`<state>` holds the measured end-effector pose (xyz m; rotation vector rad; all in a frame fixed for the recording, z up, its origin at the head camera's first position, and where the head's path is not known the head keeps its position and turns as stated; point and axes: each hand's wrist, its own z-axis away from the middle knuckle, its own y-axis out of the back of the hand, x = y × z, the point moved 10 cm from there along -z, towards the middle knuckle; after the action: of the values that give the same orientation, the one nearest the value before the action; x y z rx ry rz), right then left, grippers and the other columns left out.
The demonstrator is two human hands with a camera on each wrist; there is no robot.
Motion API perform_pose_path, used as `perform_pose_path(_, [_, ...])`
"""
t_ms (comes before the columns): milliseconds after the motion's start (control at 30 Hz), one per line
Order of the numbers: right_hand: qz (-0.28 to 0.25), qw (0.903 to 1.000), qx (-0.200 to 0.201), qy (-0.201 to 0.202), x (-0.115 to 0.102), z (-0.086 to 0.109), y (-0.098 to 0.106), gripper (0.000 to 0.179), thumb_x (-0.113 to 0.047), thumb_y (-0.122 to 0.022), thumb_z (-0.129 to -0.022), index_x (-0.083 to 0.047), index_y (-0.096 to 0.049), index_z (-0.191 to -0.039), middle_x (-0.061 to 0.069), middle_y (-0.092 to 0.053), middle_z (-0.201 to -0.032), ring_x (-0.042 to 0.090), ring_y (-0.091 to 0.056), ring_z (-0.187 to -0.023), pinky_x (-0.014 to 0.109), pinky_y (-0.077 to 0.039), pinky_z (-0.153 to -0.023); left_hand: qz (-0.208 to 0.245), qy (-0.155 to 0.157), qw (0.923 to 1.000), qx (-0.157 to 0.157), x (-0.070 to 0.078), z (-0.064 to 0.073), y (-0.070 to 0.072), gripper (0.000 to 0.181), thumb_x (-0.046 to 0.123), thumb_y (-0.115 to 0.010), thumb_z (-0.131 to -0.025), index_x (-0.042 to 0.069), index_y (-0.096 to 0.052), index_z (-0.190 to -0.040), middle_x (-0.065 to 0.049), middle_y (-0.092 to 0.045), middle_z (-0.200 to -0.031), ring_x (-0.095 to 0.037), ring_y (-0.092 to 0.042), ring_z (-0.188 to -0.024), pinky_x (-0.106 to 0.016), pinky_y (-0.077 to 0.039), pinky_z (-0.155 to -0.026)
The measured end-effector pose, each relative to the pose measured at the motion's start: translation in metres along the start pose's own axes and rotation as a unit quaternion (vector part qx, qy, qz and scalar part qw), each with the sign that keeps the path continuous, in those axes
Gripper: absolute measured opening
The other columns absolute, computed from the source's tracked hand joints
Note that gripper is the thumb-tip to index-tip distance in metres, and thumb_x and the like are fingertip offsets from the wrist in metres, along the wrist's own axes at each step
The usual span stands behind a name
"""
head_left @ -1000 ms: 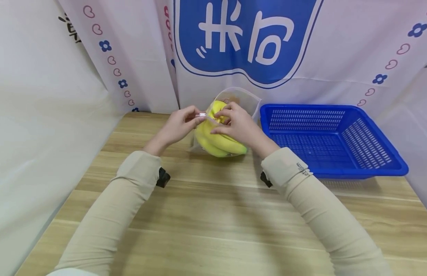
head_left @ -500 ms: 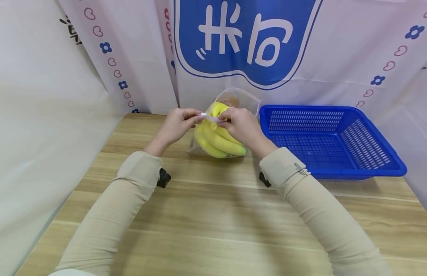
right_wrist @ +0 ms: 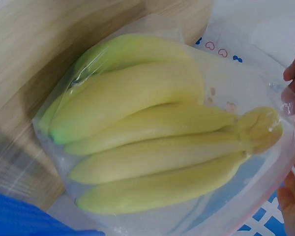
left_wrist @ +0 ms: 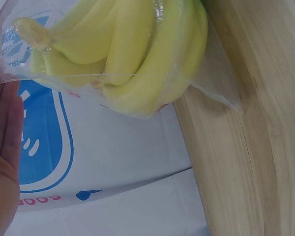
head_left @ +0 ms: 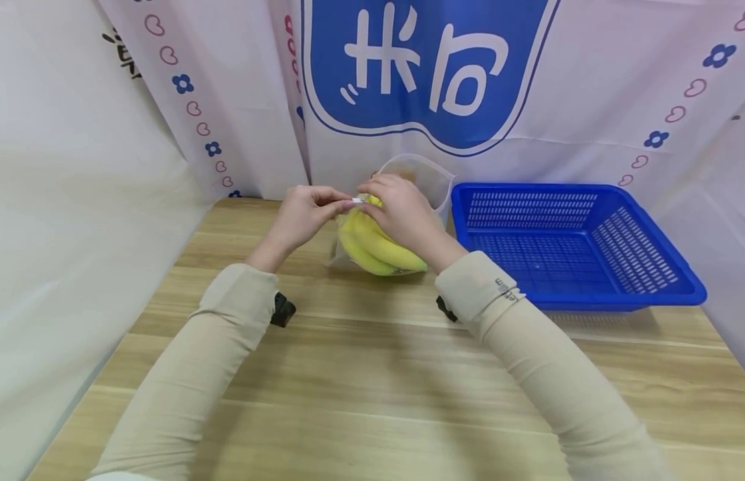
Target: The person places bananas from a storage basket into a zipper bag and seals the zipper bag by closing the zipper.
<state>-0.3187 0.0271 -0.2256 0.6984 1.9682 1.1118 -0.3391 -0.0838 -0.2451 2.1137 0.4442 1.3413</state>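
The left hand [head_left: 303, 217] pinches a translucent, crinkled plastic bag's [head_left: 432, 184] rim; inside, on wood-grained tabletop [head_left: 324, 361], sits 1 bunch of smooth, curved bananas [head_left: 372, 252]. The right hand's [head_left: 404, 215] bent fingers pinch that rim, near a latticed blue basket [head_left: 588, 302].

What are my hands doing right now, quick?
Left hand: closed, pinching the clear bag by its top edge.
Right hand: closed, pinching the same edge beside the left fingertips.

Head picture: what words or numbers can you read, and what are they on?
"米", probably, on the blue emblem; the character beside it: unsure.
"GOOD", it seems, in red on the backdrop.
"et...m", middle blurred, on the right sleeve.
Black marks, far left: unreadable.
No numbers seen.
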Motion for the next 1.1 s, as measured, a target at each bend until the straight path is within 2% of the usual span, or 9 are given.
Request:
perform_pose_path(133, [0.013,0.9998,0.012,0.001,-0.003,-0.002,0.002,0.027,-0.022,-0.058,-0.095,-0.006,-0.068,-0.114,0.009,-0.069,-0.118,0.026,-0.052,-0.125,0.038,-0.037,-0.112,0.0,-0.022,0.9994,0.027,0.007,0.0,0.004,0.018,0.017,-0.069,-0.086,0.001,-0.075,-0.092,-0.015,-0.075,-0.091,0.004,-0.059,-0.068,-0.01,-0.047,-0.061])
perform_pose_path(300, [0.017,0.9996,0.024,0.001,-0.005,-0.002,0.003,0.026,-0.024,-0.06,-0.093,-0.008,-0.071,-0.111,0.006,-0.071,-0.111,0.025,-0.058,-0.108,0.037,-0.044,-0.1,0.003,-0.03,0.9983,0.051,0.011,0.001,0.007,0.016,0.015,-0.071,-0.084,0.0,-0.075,-0.089,-0.016,-0.075,-0.088,0.008,-0.057,-0.066,-0.008,-0.047,-0.06])
perform_pose_path(467, [0.024,0.9992,0.031,0.003,-0.005,-0.002,0.004,0.025,-0.025,-0.062,-0.091,-0.011,-0.073,-0.108,0.005,-0.073,-0.106,0.025,-0.059,-0.099,0.037,-0.046,-0.093,0.004,-0.03,0.9982,0.052,0.011,0.001,0.007,0.015,0.014,-0.07,-0.085,0.0,-0.075,-0.089,-0.016,-0.075,-0.088,0.006,-0.06,-0.067,-0.008,-0.049,-0.062])
perform_pose_path(767, [0.01,0.9997,0.021,-0.009,-0.005,-0.005,0.006,0.022,-0.023,-0.064,-0.091,-0.008,-0.075,-0.104,0.006,-0.073,-0.103,0.024,-0.062,-0.102,0.034,-0.048,-0.095,-0.021,-0.058,0.9968,0.051,0.016,0.001,0.004,0.015,0.015,-0.069,-0.086,0.0,-0.073,-0.086,-0.015,-0.074,-0.084,-0.018,-0.064,-0.07,-0.01,-0.043,-0.057])
perform_pose_path(967, [0.009,0.9997,0.01,-0.021,-0.003,-0.004,0.004,0.022,-0.022,-0.064,-0.091,-0.008,-0.075,-0.103,0.007,-0.069,-0.103,0.023,-0.06,-0.102,0.035,-0.046,-0.097,-0.034,-0.068,0.9955,0.058,0.019,0.002,0.004,0.014,0.014,-0.07,-0.086,0.0,-0.073,-0.084,-0.014,-0.074,-0.08,-0.007,-0.055,-0.061,-0.012,-0.039,-0.054])
perform_pose_path(1100, [0.013,0.9997,0.009,-0.02,-0.002,-0.004,0.004,0.022,-0.021,-0.063,-0.092,-0.008,-0.075,-0.103,0.006,-0.07,-0.104,0.023,-0.061,-0.102,0.035,-0.047,-0.097,-0.038,-0.064,0.9955,0.059,0.019,0.002,0.002,0.013,0.013,-0.07,-0.086,0.001,-0.073,-0.083,-0.014,-0.073,-0.078,-0.006,-0.051,-0.058,-0.013,-0.037,-0.052])
